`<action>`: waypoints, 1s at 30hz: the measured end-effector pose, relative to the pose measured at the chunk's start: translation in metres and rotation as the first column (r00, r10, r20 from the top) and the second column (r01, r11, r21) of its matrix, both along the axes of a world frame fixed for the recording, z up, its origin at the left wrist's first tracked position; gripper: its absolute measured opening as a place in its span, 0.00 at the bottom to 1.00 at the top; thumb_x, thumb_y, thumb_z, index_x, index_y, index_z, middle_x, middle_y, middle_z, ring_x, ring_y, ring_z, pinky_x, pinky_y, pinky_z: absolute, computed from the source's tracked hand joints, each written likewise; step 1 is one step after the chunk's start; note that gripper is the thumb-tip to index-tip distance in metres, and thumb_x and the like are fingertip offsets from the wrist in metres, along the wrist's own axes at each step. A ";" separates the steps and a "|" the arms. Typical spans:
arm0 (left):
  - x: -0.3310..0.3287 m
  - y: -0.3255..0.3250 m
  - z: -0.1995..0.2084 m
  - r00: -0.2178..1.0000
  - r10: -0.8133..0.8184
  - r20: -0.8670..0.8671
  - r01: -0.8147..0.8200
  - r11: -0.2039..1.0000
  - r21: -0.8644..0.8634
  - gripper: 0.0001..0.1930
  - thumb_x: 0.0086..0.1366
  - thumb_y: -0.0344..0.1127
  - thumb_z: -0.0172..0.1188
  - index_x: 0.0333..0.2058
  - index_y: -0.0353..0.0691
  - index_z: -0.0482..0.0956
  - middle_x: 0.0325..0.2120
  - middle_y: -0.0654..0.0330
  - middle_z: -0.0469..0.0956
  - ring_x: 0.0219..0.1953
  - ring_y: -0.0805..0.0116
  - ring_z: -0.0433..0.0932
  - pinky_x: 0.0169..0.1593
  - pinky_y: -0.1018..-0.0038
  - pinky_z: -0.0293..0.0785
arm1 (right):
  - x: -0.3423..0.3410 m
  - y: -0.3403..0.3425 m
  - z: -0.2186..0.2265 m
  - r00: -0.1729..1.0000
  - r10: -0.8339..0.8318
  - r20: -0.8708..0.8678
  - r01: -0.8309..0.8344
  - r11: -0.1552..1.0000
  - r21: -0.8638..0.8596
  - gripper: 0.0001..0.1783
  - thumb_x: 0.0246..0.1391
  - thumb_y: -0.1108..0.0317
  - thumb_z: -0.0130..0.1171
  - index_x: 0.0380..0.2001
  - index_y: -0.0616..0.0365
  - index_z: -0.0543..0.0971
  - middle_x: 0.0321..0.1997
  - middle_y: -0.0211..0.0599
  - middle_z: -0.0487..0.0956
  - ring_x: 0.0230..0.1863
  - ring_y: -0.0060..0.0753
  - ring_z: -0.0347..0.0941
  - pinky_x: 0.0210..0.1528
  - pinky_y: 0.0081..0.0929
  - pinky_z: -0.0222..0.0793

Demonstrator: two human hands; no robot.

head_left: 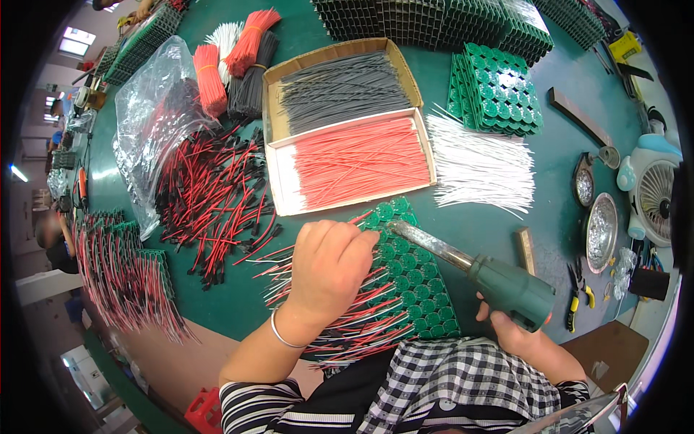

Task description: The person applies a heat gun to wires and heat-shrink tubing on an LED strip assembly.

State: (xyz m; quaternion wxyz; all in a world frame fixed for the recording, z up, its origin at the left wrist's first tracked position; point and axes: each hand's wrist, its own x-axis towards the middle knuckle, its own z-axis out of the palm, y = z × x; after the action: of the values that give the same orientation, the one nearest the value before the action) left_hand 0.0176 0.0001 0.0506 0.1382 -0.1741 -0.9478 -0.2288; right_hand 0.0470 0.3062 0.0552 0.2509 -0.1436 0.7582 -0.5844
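Observation:
My left hand [332, 264] is closed in a pinch at the left edge of a green panel of round circuit boards [426, 289]. A red wire [359, 218] sticks out past its fingertips. My right hand [502, 325] grips a heat gun [513, 293] with a dark green body, seen from above; its handle is mostly hidden. The gun's metal nozzle [434, 247] points left, its tip over the panel's upper part, close to my left fingertips. Many red, black and white wires [376, 311] fan out from the panel's left side, partly under my left wrist.
Beyond the panel are a box of red wires [361, 163], a box of black wires [343, 87] and loose white wires [481, 163]. Connector leads [210, 195] lie left. To the right are stacked green panels [499, 90], pliers [576, 293], a metal dish [601, 231] and a fan [654, 192].

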 end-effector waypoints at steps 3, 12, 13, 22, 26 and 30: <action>0.000 0.000 -0.001 1.000 -0.003 -0.005 0.003 1.000 0.004 0.13 0.43 0.22 0.63 0.31 0.40 0.79 0.26 0.61 0.71 0.28 0.62 0.70 0.33 0.68 0.63 | 0.002 -0.001 -0.002 0.999 -0.045 0.020 0.045 0.999 0.020 0.26 0.57 0.58 0.54 0.53 0.66 0.68 0.43 0.41 0.73 0.30 0.30 0.73 0.34 0.28 0.71; 0.000 0.000 -0.002 1.000 -0.004 0.011 0.004 1.000 0.010 0.13 0.43 0.22 0.63 0.31 0.40 0.78 0.26 0.61 0.72 0.29 0.62 0.70 0.34 0.68 0.64 | -0.005 -0.002 -0.002 0.983 0.083 -0.167 -0.059 0.988 0.144 0.23 0.58 0.60 0.53 0.51 0.66 0.70 0.39 0.40 0.75 0.28 0.29 0.74 0.33 0.28 0.71; -0.001 0.000 -0.002 1.000 -0.007 0.013 0.007 1.000 0.012 0.13 0.43 0.22 0.63 0.31 0.40 0.78 0.26 0.61 0.72 0.29 0.61 0.70 0.34 0.68 0.64 | -0.005 -0.002 -0.002 0.982 0.080 -0.170 -0.055 0.988 0.146 0.23 0.58 0.60 0.53 0.50 0.66 0.71 0.38 0.40 0.75 0.27 0.29 0.74 0.32 0.27 0.71; -0.001 0.001 -0.002 1.000 0.002 0.007 -0.002 1.000 0.021 0.12 0.44 0.22 0.63 0.31 0.39 0.78 0.26 0.61 0.72 0.29 0.61 0.70 0.34 0.67 0.65 | -0.005 -0.005 0.002 0.998 -0.027 -0.065 0.028 1.000 0.008 0.24 0.58 0.59 0.50 0.52 0.66 0.69 0.44 0.42 0.74 0.25 0.29 0.74 0.29 0.26 0.70; -0.001 0.002 -0.003 1.000 0.005 0.018 -0.006 1.000 0.020 0.12 0.44 0.22 0.63 0.31 0.39 0.78 0.26 0.61 0.72 0.29 0.61 0.71 0.34 0.67 0.65 | -0.007 -0.009 0.002 0.996 -0.032 -0.089 0.030 0.999 -0.029 0.25 0.58 0.58 0.50 0.53 0.66 0.68 0.48 0.45 0.73 0.25 0.31 0.74 0.28 0.26 0.69; 0.000 0.001 -0.003 0.999 0.015 0.030 -0.016 1.000 0.021 0.12 0.44 0.21 0.62 0.31 0.39 0.78 0.26 0.61 0.71 0.29 0.61 0.71 0.34 0.67 0.65 | -0.007 -0.007 0.002 0.998 -0.038 -0.050 0.036 0.999 -0.034 0.25 0.58 0.59 0.51 0.52 0.66 0.69 0.46 0.44 0.74 0.25 0.31 0.75 0.28 0.27 0.69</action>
State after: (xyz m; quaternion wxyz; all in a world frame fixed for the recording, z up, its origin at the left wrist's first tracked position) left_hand 0.0178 0.0010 0.0471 0.1279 -0.1618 -0.9485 -0.2404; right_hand 0.0404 0.2990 0.0571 0.2182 -0.1485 0.7571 -0.5976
